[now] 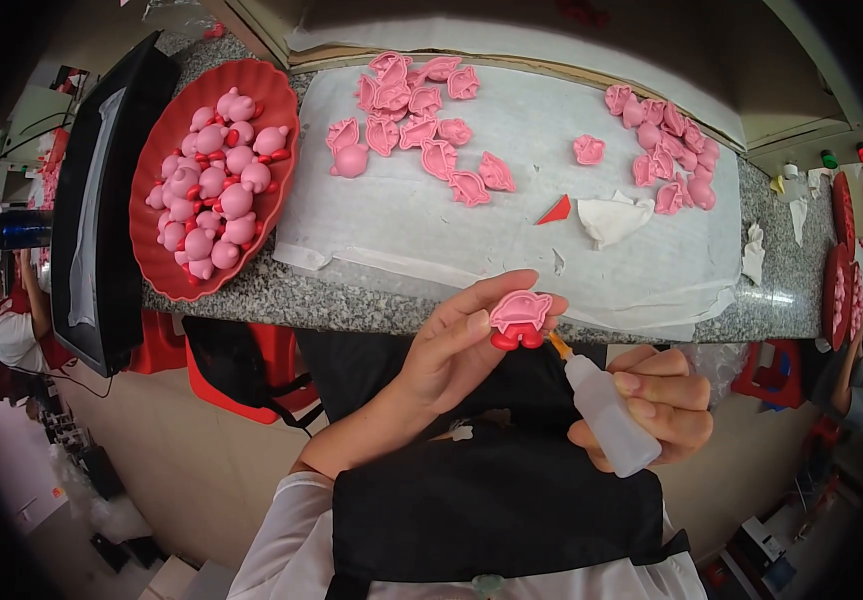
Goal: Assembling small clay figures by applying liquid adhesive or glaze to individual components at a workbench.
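Note:
Between the thumb and fingers of my left hand [456, 340] is a pink half-shell figure part [519, 312], its hollow side showing and red feet at its lower edge. My right hand [666, 405] is wrapped round a translucent white squeeze bottle [611, 415]. The bottle's orange-yellow nozzle tip [559, 346] points up and left, close beside the red feet; whether it touches them I cannot tell. Both hands are just in front of the bench edge. On the white paper sheet [371, 235] beyond lie several loose pink half-shells [439, 158], most with the hollow side up.
At left, a red scalloped tray [289, 170] holds many pink figures with red feet, beside a black tray [111, 230]. Another pile of pink shells [666, 145] lies at far right. A crumpled white tissue [613, 220] and a red scrap [554, 210] rest on the sheet.

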